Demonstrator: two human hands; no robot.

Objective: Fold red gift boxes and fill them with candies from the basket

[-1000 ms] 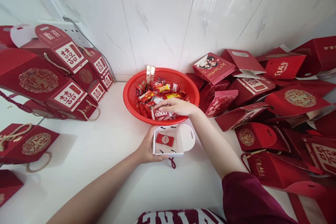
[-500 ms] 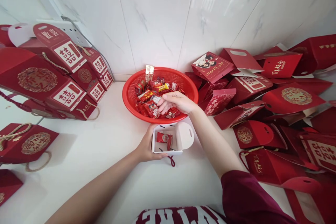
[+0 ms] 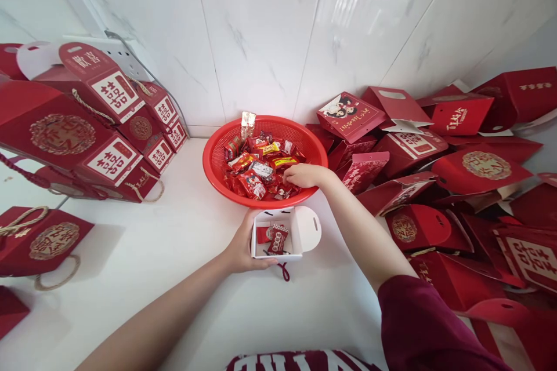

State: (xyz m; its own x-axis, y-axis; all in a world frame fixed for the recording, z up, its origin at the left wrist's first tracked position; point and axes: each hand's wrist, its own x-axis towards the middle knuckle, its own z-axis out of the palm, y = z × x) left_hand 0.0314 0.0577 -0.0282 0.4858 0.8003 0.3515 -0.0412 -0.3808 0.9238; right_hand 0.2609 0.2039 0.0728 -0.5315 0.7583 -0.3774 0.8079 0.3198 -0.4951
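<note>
My left hand is wrapped round the left side of a small open white box, its thumb along the near edge. Inside the box lie a dark red wrapped candy and other red-wrapped pieces beneath it. The box's rounded lid flap sticks out to the right, and a dark red cord loop hangs at the front. Just beyond stands a red plastic basket of wrapped candies. My right hand is in its right side, fingers curled down on red-wrapped candy; the fingertips are partly hidden.
Red gift boxes with rope handles are stacked at the left, and one more red box stands nearer. Many red boxes lie heaped at the right. A tiled wall with a power socket strip rises behind the white tabletop.
A dark red candy now lies on top inside the box. My right hand has shifted right within the basket, and its outstretched fingers have curled down among the candies. My left hand keeps its hold.
</note>
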